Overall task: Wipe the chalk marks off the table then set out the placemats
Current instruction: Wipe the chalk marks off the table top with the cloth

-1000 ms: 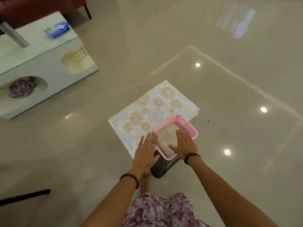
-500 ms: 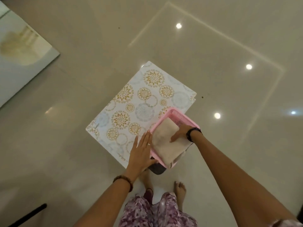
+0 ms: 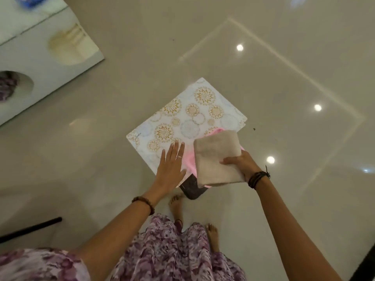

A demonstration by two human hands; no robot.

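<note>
A folded beige cloth (image 3: 217, 157) hangs lifted above a pink basket (image 3: 189, 162), gripped at its right edge by my right hand (image 3: 242, 164). The basket sits mostly hidden under the cloth, on a stack of white placemats (image 3: 188, 118) with gold and blue round patterns. The mats lie on a small dark stool (image 3: 191, 190). With straight fingers, my left hand (image 3: 171, 168) lies flat on the near edge of the placemats, next to the basket's left rim.
A white table (image 3: 40, 63) with a glossy top stands at the upper left, a blue packet (image 3: 28, 0) at its far edge. Shiny beige floor tiles surround the stool. A dark bar (image 3: 30, 230) crosses the lower left. My bare feet stand just behind the stool.
My right hand has taken the cloth out of the pink basket and lifted it up. My left hand has stayed by the basket's left side. The camera view shifted.
</note>
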